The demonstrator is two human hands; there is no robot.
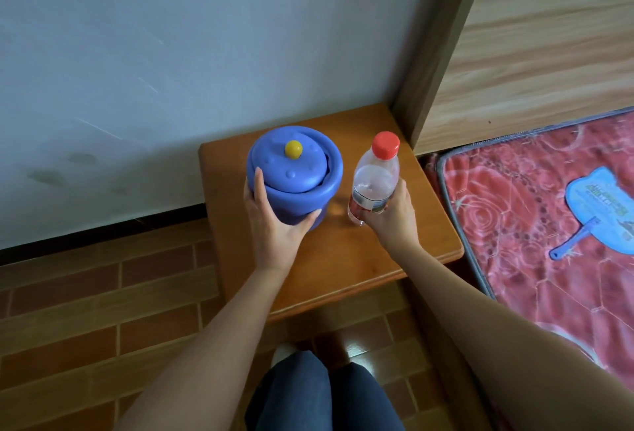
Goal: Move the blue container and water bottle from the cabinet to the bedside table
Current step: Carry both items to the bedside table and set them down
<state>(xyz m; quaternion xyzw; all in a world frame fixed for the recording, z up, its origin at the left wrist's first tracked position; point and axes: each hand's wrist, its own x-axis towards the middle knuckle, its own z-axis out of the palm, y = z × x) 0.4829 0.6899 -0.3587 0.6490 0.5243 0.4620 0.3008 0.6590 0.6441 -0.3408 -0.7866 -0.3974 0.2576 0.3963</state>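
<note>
Left hand [271, 221] fingers wrap the round blue container [295, 173]; right hand [391, 211] fingers clasp the clear water bottle [375, 178].

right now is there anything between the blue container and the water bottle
No. In the head view only a bare strip of the bedside table shows between the blue container and the water bottle.

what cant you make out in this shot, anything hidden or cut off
- Blue container, head view: its base and any contact with the bedside table are hidden behind the left hand; its contents are under the lid.
- Water bottle: part of the label is covered by the right hand, and the print is too small to read.
- Blue fan on the bed: cut off by the right edge.
</note>
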